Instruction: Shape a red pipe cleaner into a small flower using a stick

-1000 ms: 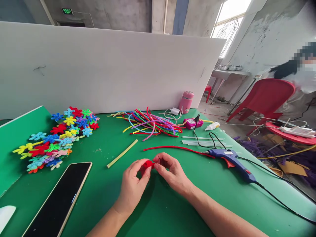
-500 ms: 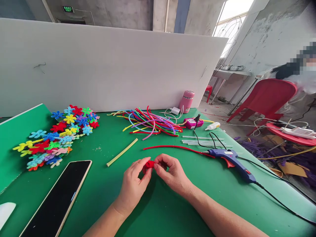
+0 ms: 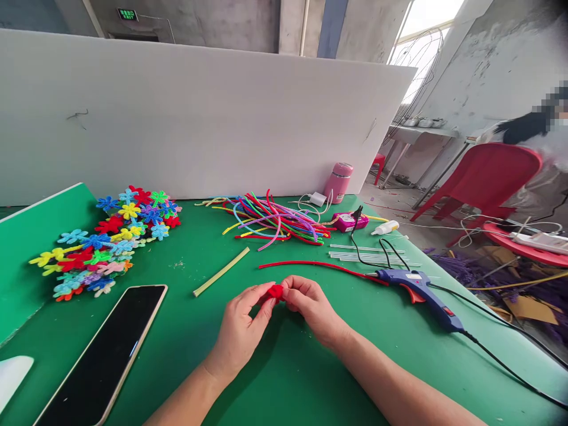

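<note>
A small bent red pipe cleaner (image 3: 276,291) is pinched between both hands above the green table (image 3: 284,378). My left hand (image 3: 244,316) grips its left side between thumb and fingers. On its right side, my right hand (image 3: 313,306) closes thumb and forefinger; the fingertips hide part of the piece. Just beyond the hands lies a long straight red pipe cleaner (image 3: 306,264), its right end by the nozzle of a blue glue gun (image 3: 419,290). A pale yellow strip (image 3: 222,272) rests to the left of them.
Finished pipe-cleaner flowers (image 3: 110,242) are heaped at the left, behind a phone (image 3: 106,355). Loose coloured pipe cleaners (image 3: 270,219) lie at the back near a pink bottle (image 3: 339,182). Clear glue sticks (image 3: 368,257) and black cable lie right. A person sits beyond a red chair (image 3: 492,177).
The view has shifted slightly, so the scene sits a little further right. Both hands keep their pinch on the red piece, which shows slightly more between the fingertips.
</note>
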### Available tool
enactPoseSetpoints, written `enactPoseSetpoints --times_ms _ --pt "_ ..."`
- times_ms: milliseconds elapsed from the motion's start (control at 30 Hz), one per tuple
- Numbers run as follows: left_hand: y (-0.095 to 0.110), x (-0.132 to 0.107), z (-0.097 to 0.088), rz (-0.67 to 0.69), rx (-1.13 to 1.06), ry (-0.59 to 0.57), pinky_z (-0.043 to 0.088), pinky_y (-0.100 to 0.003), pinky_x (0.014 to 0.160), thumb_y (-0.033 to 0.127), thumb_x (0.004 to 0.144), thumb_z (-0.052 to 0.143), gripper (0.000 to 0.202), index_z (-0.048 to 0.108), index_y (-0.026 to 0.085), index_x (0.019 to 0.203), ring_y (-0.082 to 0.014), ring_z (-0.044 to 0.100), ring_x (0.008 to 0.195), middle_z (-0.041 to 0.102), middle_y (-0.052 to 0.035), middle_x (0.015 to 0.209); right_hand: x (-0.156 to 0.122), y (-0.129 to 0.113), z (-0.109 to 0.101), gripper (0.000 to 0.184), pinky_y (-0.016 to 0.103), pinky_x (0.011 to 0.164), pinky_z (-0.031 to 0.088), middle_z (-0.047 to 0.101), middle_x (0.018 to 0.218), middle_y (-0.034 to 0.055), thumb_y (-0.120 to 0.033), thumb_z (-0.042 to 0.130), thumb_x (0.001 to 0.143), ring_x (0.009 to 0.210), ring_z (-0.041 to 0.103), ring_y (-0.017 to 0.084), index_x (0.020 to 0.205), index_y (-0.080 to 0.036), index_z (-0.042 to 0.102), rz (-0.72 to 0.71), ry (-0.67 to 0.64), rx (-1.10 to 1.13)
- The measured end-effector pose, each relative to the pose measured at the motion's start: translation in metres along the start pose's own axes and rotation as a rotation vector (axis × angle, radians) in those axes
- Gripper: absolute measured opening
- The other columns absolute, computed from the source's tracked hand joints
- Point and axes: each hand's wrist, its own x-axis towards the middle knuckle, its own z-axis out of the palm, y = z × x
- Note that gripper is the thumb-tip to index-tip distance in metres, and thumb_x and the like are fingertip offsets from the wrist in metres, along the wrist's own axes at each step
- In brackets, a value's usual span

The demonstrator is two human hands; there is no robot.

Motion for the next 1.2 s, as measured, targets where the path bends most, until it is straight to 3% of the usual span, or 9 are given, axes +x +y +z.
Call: enactPoseSetpoints --times_ms 233,433,633,767,933,1200 --pt "0.0043 0.0035 -0.0016 -0.045 -0.051 -0.049 0.051 -0.021 0.052 0.022 0.079 0.049 0.020 0.064 0.016 0.091 -0.0113 0.060 0.054 0.068 -0.0031 0.072 -0.0015 -0.0017 0.0010 0.024 0.021 0.047 0.019 0.043 0.053 -0.0049 -0.036 0.060 0.066 0.048 0.027 0.006 0.062 -0.015 0.049 0.052 -0.012 0.079" --pt "0.0038 0.0029 0.0006 -0.175 -0.161 -0.060 0.053 -0.025 0.060 0.026 0.075 0.055 0.027 0.059 0.015 0.100 -0.0146 0.062 0.066 0.067 -0.0038 0.076 0.0004 0.0022 -0.0003 0.025 0.021 0.049 0.023 0.039 0.054 -0.0052 -0.037 0.061 0.068 0.051 0.030 0.007 0.061 -0.015 0.049 -0.097 0.022 -0.043" --pt "0.0040 0.0040 -0.0002 -0.262 -0.219 -0.034 0.051 -0.026 0.061 0.034 0.076 0.055 0.024 0.059 0.016 0.091 -0.0152 0.061 0.069 0.065 -0.0046 0.078 0.0006 0.0075 -0.0020 0.023 0.021 0.048 0.025 0.039 0.055 -0.0047 -0.035 0.059 0.072 0.052 0.031 0.008 0.064 -0.016 0.050 -0.191 0.053 -0.124" --pt "0.0014 0.0031 0.0001 -0.182 -0.154 -0.024 0.051 -0.026 0.063 0.032 0.076 0.055 0.024 0.058 0.016 0.093 -0.0145 0.060 0.071 0.062 -0.0048 0.082 0.0000 0.0080 -0.0018 0.020 0.021 0.048 0.027 0.040 0.056 -0.0043 -0.034 0.058 0.073 0.051 0.033 0.008 0.067 -0.016 0.051 -0.236 0.050 -0.170" --pt "0.0022 0.0018 0.0005 -0.071 -0.041 0.015 0.051 -0.024 0.061 0.027 0.080 0.051 0.017 0.059 0.017 0.092 -0.0118 0.058 0.066 0.060 -0.0025 0.077 -0.0026 0.0066 0.0000 0.013 0.021 0.049 0.031 0.044 0.059 -0.0022 -0.027 0.055 0.075 0.053 0.037 0.008 0.069 -0.016 0.054 -0.330 0.068 -0.384" --pt "0.0018 0.0006 -0.0023 0.205 0.172 0.029 0.052 -0.026 0.065 0.019 0.081 0.047 0.023 0.059 0.018 0.100 -0.0151 0.060 0.074 0.063 -0.0058 0.082 -0.0047 0.0020 -0.0011 0.008 0.021 0.049 0.037 0.049 0.063 -0.0009 -0.022 0.050 0.076 0.054 0.043 0.009 0.072 -0.017 0.055 -0.383 0.053 -0.508"
